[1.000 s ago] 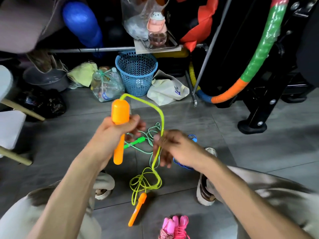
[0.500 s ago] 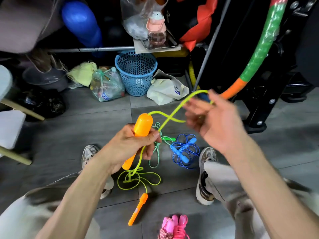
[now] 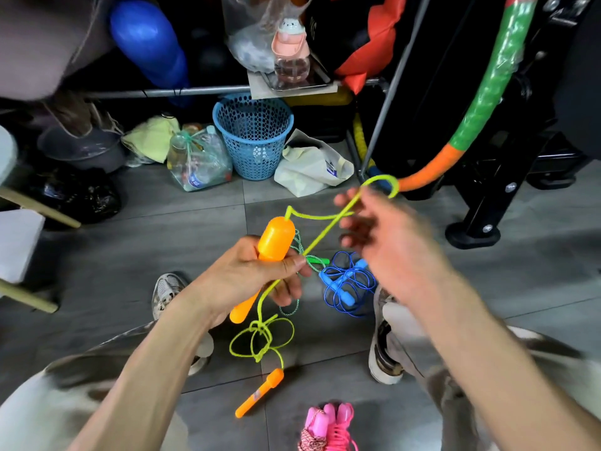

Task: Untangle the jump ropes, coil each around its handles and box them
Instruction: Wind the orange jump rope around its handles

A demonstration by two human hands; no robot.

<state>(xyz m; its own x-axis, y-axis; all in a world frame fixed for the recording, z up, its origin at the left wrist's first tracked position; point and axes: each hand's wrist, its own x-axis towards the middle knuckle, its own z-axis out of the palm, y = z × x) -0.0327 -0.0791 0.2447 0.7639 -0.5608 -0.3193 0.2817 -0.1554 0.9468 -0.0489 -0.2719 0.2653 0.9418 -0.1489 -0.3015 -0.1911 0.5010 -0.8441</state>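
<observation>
The left hand (image 3: 250, 278) is gripping an orange handle (image 3: 274, 240), fingers curled round it, up over the floor (image 3: 520, 271). The yellow-green rope (image 3: 328, 229) is running from the handle top out to the right hand (image 3: 387, 242), looping over its fingers; that hand's blurry, so can't tell if it's pinching. The rest is hanging in a tangle down to the second orange handle (image 3: 258, 393) lying on the floor. The blue rope (image 3: 348, 284) is sitting bundled just right of that.

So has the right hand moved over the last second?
Yes. The right hand has risen from over the blue rope toward the hoop's orange section, drawing the yellow cord up.
</observation>
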